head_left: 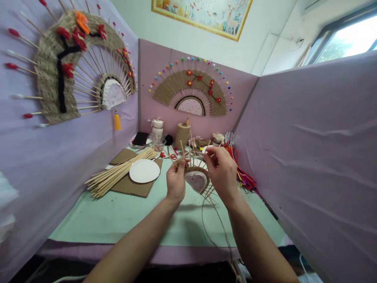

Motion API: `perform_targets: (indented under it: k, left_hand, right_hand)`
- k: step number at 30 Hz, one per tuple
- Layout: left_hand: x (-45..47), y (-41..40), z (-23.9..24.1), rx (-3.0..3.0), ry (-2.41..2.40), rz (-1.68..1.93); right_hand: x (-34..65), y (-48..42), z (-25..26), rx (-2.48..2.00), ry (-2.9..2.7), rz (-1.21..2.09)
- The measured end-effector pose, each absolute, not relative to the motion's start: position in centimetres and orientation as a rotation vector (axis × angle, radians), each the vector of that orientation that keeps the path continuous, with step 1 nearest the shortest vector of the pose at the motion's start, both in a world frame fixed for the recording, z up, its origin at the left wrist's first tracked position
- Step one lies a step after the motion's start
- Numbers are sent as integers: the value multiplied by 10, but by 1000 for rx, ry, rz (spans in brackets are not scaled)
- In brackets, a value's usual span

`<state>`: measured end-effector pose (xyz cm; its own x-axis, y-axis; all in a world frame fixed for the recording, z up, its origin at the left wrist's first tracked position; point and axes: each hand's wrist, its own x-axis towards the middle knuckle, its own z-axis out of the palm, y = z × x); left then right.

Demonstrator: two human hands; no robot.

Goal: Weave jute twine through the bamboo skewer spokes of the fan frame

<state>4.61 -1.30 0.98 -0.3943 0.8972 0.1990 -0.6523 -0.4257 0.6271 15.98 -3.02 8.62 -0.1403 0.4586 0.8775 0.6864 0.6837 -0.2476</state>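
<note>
Above the table I hold up a small half-round fan [196, 180] with a pale, spotted centre and thin wooden sticks fanning out from its rim. My left hand [176, 181] grips its left side, thumb on top. At the upper right of the fan, my right hand [221, 167] has thumb and forefinger pinched together by the sticks; whether twine or a stick is between them is too small to tell. Loose twine [219, 218] hangs from the fan's right side, past the table's front edge.
Left on the table [123, 220] lie a bundle of wooden sticks [118, 173], a white disc [144, 171] and cardboard [138, 188]. Behind stand a twine spool [182, 135] and a white jar [157, 129]. Coloured pipe cleaners [243, 173] lie right. Finished fans [165, 88] hang on the partitions.
</note>
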Motion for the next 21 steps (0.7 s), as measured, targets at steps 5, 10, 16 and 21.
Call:
perform_targets:
  k: [5,10,16,21]
  left_hand:
    - [48,-15,13,646,522,1940]
    - [48,-15,12,659,494,1952]
    - [45,-15,11,746,455,1900]
    - [45,-14,9,789,526,1883]
  right_hand:
    - [172,-29,66,-1035,-1847,-126]
    - [172,-32,64,-1026,-1822,-91]
    - [173,-32,59,-1022,-1834,-34]
    - [169,-33,52,-1017,-1850,25]
